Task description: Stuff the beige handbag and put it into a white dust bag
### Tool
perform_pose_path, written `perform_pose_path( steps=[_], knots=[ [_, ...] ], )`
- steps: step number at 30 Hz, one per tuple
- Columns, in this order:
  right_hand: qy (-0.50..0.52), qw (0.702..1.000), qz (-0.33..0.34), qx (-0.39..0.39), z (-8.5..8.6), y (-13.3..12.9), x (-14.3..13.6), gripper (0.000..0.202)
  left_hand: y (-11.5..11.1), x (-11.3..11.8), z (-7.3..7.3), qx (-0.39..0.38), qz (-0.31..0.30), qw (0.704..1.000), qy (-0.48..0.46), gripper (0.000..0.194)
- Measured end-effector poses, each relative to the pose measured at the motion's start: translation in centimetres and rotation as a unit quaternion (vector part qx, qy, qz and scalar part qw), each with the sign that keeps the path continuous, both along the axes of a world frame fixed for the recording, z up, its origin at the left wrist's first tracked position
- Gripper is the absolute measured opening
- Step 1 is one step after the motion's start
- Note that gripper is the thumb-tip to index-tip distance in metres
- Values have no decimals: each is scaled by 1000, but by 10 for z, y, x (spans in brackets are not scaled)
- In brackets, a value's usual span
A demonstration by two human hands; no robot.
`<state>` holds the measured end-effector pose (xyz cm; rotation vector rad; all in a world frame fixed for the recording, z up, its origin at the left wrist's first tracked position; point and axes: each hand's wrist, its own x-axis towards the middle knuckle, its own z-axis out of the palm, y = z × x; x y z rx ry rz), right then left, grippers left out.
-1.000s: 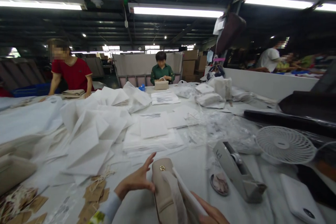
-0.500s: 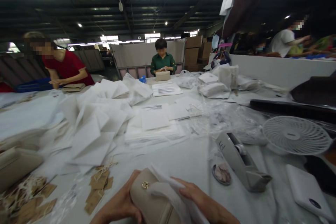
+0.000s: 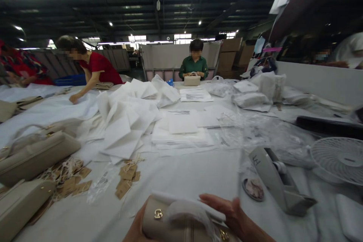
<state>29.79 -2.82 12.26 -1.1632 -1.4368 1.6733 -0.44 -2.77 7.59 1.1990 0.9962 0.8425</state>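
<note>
A beige handbag (image 3: 172, 227) with a gold clasp sits at the bottom edge of the head view, right in front of me. My left hand (image 3: 135, 230) grips its left end, mostly cut off by the frame. My right hand (image 3: 231, 213) rests on top of the bag, pressing a white sheet of wrapping paper (image 3: 187, 206) over it.
A grey tape dispenser (image 3: 276, 181) and a white fan (image 3: 338, 159) lie to the right. Brown paper tags (image 3: 127, 176) and more beige bags (image 3: 36, 157) lie to the left. Piles of white sheets (image 3: 127, 121) cover the table. Two people work at the far side.
The view has swung left and down. My right hand moved over the bag with the white paper, and the bag now lies lower and flatter in front of me.
</note>
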Motion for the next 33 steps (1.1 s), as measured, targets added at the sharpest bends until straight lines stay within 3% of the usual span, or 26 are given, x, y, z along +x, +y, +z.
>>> perform_pose_path(
  steps=[2,5,7,9,11,14,17,20,23,26,28,30,31,33],
  knots=[
    [-54,997,-45,18,-17,-20,18,106,9,6,7,23,-20,999,-31,72],
    [-93,986,-130,36,-26,-37,27,124,30,12,33,68,-20,997,13,72],
    [-101,975,-190,52,-20,-34,23,113,45,14,50,74,-35,996,45,70],
    [-144,961,-228,61,-12,-19,19,90,55,15,56,45,-56,996,47,63],
    [-207,947,-242,49,-12,1,15,78,60,16,46,-31,-63,997,25,57],
    [-257,947,-194,-5,-30,24,11,85,56,20,15,-129,-19,991,13,62],
    [-262,951,-157,-44,-47,30,7,94,47,23,-9,-118,51,989,76,65],
    [-268,951,-148,-38,-40,32,5,97,39,22,-10,-101,107,978,148,64],
    [-249,959,-133,-26,-26,45,5,93,40,16,-6,-97,107,975,171,61],
    [-235,962,-138,-14,-31,62,5,85,47,13,-13,-90,119,967,208,68],
    [-234,962,-139,-18,-46,69,6,82,52,15,-21,-47,176,946,268,83],
    [-246,959,-138,-29,-65,71,9,87,54,25,-26,79,225,919,316,90],
    [-259,955,-138,-33,-75,70,12,90,53,33,-26,147,223,910,318,83],
    [-283,949,-137,-32,-94,68,21,93,48,50,-23,224,171,913,296,48]
  ],
)
